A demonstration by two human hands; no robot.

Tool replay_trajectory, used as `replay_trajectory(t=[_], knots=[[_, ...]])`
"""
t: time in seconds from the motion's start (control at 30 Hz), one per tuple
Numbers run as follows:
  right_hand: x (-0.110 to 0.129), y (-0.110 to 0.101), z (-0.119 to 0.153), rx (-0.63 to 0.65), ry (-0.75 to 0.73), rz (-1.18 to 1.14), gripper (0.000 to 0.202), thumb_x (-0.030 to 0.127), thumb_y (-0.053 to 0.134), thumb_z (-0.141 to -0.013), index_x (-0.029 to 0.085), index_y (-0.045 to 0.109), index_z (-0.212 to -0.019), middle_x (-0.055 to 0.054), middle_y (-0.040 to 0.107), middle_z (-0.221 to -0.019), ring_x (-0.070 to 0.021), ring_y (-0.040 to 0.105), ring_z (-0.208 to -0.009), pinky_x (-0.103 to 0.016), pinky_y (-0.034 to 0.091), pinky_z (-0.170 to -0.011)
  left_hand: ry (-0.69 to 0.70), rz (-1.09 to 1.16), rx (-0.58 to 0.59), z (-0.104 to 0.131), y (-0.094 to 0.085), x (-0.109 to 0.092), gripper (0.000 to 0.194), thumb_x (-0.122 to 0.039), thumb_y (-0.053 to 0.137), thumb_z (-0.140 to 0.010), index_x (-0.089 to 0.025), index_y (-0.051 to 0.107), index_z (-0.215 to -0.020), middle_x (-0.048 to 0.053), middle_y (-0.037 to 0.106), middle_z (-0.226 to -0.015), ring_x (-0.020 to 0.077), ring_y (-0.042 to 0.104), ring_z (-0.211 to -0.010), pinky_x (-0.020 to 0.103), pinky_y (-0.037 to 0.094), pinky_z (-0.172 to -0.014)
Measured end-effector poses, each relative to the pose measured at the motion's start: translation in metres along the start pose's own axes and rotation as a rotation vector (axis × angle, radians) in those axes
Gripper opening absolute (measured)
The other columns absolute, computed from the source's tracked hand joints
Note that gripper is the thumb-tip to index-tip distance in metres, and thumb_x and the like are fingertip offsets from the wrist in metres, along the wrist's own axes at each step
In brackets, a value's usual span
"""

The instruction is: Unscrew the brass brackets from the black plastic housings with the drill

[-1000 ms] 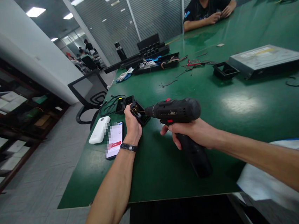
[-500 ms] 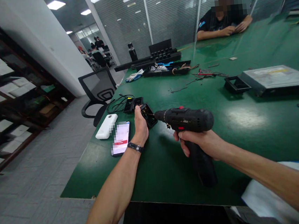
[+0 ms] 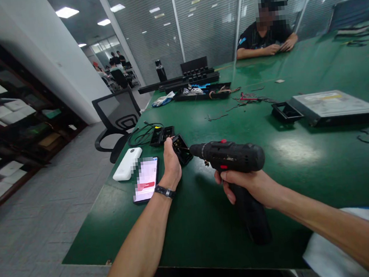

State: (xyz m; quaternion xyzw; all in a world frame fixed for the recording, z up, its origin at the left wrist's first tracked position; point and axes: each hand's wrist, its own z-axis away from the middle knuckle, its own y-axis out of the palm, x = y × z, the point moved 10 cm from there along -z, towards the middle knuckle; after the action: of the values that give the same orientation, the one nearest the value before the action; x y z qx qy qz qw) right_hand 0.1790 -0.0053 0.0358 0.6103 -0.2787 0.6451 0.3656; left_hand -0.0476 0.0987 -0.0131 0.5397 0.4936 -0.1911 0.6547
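Note:
My right hand (image 3: 245, 182) is wrapped round the handle of a black cordless drill (image 3: 235, 155), its chuck pointing left. The bit reaches into a small black box (image 3: 182, 151) with brass-coloured bits inside. My left hand (image 3: 171, 161) grips that box from its left side, tilting its open face toward the drill. Whether the bit sits in a screw is too small to tell. Just behind the box, a black two-part case (image 3: 162, 135) lies on the table. A phone (image 3: 146, 179) with a lit screen and a white power bank (image 3: 127, 164) lie left of my left wrist.
On the green table (image 3: 212, 223) are a metal-topped flat unit (image 3: 338, 105), a black square frame (image 3: 287, 112), loose wires (image 3: 249, 98) and a long black tray (image 3: 203, 94). A person (image 3: 266, 39) sits at the far side. An office chair (image 3: 117, 119) stands at the left edge.
The view has shifted slightly, so the table items appear a little lower and further left. Both hands keep their grips, with the drill bit still at the black box.

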Motion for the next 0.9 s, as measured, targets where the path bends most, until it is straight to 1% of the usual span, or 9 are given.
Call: replay_trajectory(t=[0.13, 0.27, 0.43, 0.57, 0.67, 0.8, 0.9], knots=[[-0.0027, -0.0002, -0.0009, 0.0, 0.009, 0.001, 0.022, 0.042, 0.07, -0.089, 0.02, 0.07, -0.089, -0.002, 0.068, -0.054, -0.0181, 0.058, -0.051, -0.031, 0.044, -0.058, 0.01, -0.043, -0.01, 0.0004, -0.0002, -0.0027, 0.043, -0.061, 0.067, -0.103, -0.022, 0.078, -0.115, 0.005, 0.081, -0.11, 0.0203, 0.074, -0.103, 0.034, 0.058, -0.099], [-0.008, -0.0014, -0.0023, -0.004, 0.005, -0.007, 0.021, 0.043, 0.067, -0.092, 0.022, 0.069, -0.088, -0.002, 0.069, -0.055, -0.0185, 0.058, -0.053, -0.031, 0.045, -0.058, 0.001, -0.021, 0.009, -0.0009, 0.0007, -0.0026, 0.042, -0.061, 0.07, -0.1, -0.022, 0.078, -0.111, 0.005, 0.081, -0.108, 0.0207, 0.075, -0.101, 0.035, 0.059, -0.1], [-0.0077, -0.0013, -0.0026, 0.007, -0.011, -0.021, 0.018, 0.039, 0.068, -0.092, 0.022, 0.069, -0.088, -0.001, 0.069, -0.055, -0.0185, 0.059, -0.054, -0.031, 0.046, -0.06, 0.001, -0.015, 0.006, -0.0009, 0.0007, -0.005, 0.039, -0.058, 0.069, -0.103, -0.022, 0.078, -0.113, 0.006, 0.083, -0.114, 0.0208, 0.077, -0.108, 0.035, 0.058, -0.106], [-0.006, -0.0004, -0.0026, 0.012, -0.008, -0.021, 0.018, 0.039, 0.067, -0.093, 0.022, 0.069, -0.089, -0.002, 0.069, -0.056, -0.0185, 0.059, -0.054, -0.032, 0.047, -0.06, -0.007, 0.001, -0.002, 0.0011, 0.0031, -0.0057, 0.038, -0.057, 0.068, -0.104, -0.022, 0.079, -0.114, 0.007, 0.083, -0.116, 0.0228, 0.078, -0.11, 0.037, 0.059, -0.106], [-0.0059, 0.0, -0.002, 0.009, -0.005, -0.011, 0.018, 0.039, 0.067, -0.093, 0.022, 0.069, -0.088, -0.002, 0.069, -0.056, -0.0184, 0.058, -0.054, -0.032, 0.047, -0.06, 0.005, -0.009, -0.01, 0.0013, 0.0028, -0.0064, 0.039, -0.059, 0.069, -0.102, -0.022, 0.079, -0.114, 0.007, 0.083, -0.115, 0.0225, 0.077, -0.11, 0.037, 0.058, -0.106], [-0.0067, 0.001, -0.0018, 0.015, 0.002, -0.017, 0.018, 0.04, 0.068, -0.092, 0.022, 0.069, -0.088, -0.002, 0.069, -0.055, -0.0182, 0.059, -0.053, -0.031, 0.046, -0.059, 0.015, -0.022, -0.017, 0.0007, 0.0004, -0.0065, 0.042, -0.063, 0.073, -0.098, -0.023, 0.078, -0.112, 0.005, 0.082, -0.11, 0.0218, 0.075, -0.106, 0.036, 0.057, -0.104], [-0.0042, 0.0003, -0.0022, 0.014, -0.014, -0.02, 0.02, 0.042, 0.068, -0.092, 0.021, 0.069, -0.089, -0.002, 0.069, -0.055, -0.0181, 0.06, -0.053, -0.031, 0.046, -0.059, 0.008, -0.03, -0.018, 0.0007, 0.0002, -0.0063, 0.042, -0.063, 0.073, -0.098, -0.023, 0.077, -0.111, 0.004, 0.081, -0.107, 0.0208, 0.074, -0.102, 0.034, 0.057, -0.099]])
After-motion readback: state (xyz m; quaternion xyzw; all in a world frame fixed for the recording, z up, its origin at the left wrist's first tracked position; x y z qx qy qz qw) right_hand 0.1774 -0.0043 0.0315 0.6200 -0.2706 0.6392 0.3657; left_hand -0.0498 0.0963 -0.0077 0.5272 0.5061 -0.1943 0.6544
